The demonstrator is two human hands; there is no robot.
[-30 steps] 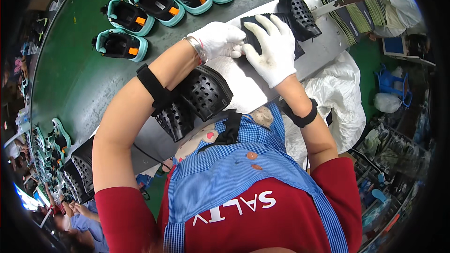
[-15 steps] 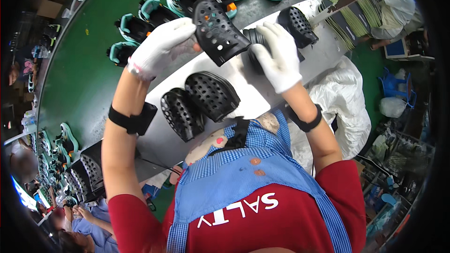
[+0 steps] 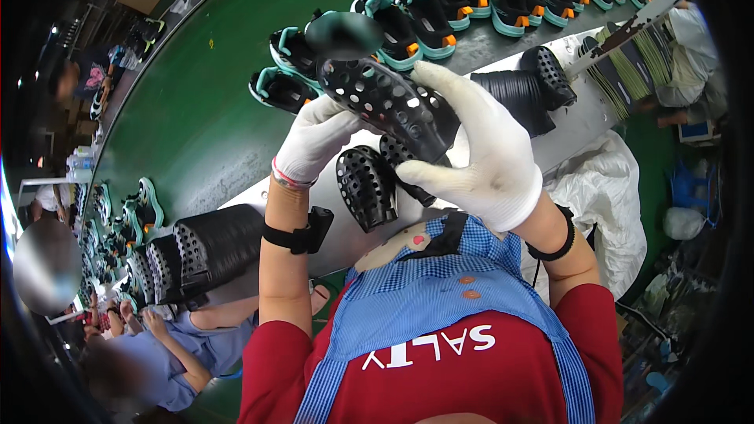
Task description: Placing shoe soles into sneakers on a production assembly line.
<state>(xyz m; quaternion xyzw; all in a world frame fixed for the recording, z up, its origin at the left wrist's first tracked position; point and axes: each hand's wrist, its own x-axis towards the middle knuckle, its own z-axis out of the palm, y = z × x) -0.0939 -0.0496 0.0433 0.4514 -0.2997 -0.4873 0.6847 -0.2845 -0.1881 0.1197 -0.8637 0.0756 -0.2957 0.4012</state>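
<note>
**Hands at work by a broad green table (image 3: pixel 212 122)**

A pale metal ledge (image 3: pixel 589 110) fronts it; black-and-teal shoes with orange tabs (image 3: pixel 428 25) stand behind. Before them, the white-gloved right hand (image 3: pixel 495 173) spreads open around one end of a black perforated plastic shell (image 3: pixel 377 94), touching or not, I can't quite tell; the white-gloved left hand (image 3: pixel 314 141) grips its left side.

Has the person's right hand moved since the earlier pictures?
Yes. Judged against the ribbed black stack it was touching, the right hand has come away, toward the blue apron and slightly left.
</note>
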